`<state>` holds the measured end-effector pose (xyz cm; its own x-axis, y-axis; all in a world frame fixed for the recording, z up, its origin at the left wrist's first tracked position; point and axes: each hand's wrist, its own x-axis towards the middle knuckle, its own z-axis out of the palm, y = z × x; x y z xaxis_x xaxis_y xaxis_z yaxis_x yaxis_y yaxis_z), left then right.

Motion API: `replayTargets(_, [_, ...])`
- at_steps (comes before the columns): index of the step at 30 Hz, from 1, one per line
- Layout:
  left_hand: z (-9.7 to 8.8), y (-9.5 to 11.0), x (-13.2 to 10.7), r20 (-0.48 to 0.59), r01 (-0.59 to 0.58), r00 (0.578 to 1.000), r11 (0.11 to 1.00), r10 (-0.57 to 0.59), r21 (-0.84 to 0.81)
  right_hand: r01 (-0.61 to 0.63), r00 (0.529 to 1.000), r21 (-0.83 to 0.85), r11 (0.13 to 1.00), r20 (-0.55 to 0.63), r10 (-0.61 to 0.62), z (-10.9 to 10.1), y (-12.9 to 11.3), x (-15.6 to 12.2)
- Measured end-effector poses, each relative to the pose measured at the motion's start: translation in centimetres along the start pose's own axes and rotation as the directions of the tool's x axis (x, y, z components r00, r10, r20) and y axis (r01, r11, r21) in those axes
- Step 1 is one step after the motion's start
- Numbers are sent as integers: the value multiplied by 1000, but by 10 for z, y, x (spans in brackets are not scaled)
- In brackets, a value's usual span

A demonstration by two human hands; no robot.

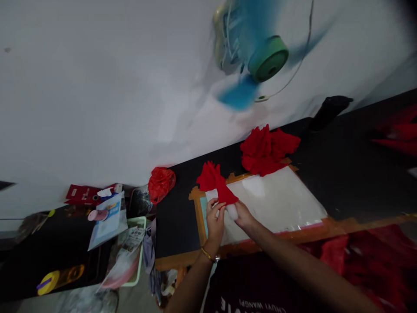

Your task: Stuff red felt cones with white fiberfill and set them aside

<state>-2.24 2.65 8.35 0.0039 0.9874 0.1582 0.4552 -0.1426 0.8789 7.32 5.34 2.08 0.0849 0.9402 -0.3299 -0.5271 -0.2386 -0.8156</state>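
My left hand (215, 217), with a gold bangle at the wrist, and my right hand (240, 214) meet over the near left corner of a white sheet (280, 200) taped to the black table (176, 217). Both pinch a small red cloth piece (224, 193), folded to a point, with a bit of white under it. The fingers of both hands are closed on it. A small stack of similar red pieces (208, 176) lies just beyond, and a bigger heap of red pieces (265, 150) sits at the sheet's far edge.
A red plastic bag (161, 182) lies at the table's left end. A blue-bladed fan (254, 52) spins on the white wall. A black object (329, 111) stands at the back. Clutter, a pale green basket (138, 226) and papers sit lower left. Red fabric (374, 256) lies near right.
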Motion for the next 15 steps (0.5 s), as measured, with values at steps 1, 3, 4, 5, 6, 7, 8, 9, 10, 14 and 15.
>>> replayTargets(1, [0, 1, -1, 0, 43, 999, 998, -43, -37, -15, 1000, 22, 1000, -9, 15, 0, -4, 0])
replayTargets(3, [-1, 4, 0, 47, 69, 997, 995, -66, -65, -27, 999, 43, 999, -32, 28, 2, -11, -3])
replayTargets(4, [-2, 6, 2, 72, 58, 996, 997, -53, -58, -22, 999, 38, 999, -41, 23, 3, -14, -6])
replayTargets(5, [-2, 9, 5, 94, 36, 995, 999, -32, -40, -2, 999, 10, 1000, -43, 3, 4, -16, -9])
replayTargets(6, [-3, 12, 8, 122, 8, 993, 1000, -6, -11, 31, 999, -38, 999, -33, -32, 4, -17, -11])
replayTargets(7, [-3, 16, 11, 158, -21, 987, 1000, 17, 24, 73, 997, -94, 993, -13, -74, 4, -19, -13])
replayTargets(8, [-4, 19, 14, 204, -50, 978, 997, 37, 58, 116, 993, -148, 982, 14, -116, 3, -20, -14])
replayTargets(9, [-5, 22, 16, 263, -79, 963, 993, 53, 86, 153, 988, -190, 970, 41, -147, 1, -21, -14])
replayTargets(10, [-7, 25, 18, 327, -104, 943, 990, 66, 100, 174, 984, -213, 961, 62, -165, -1, -22, -14])
replayTargets(14, [-14, 28, 15, 247, -47, 968, 998, 38, 33, 151, 988, -167, 974, 63, -142, -3, -26, -16])
replayTargets(15, [-16, 27, 15, 116, 24, 993, 999, -21, -23, 139, 989, -142, 980, 62, -132, -2, -27, -17])
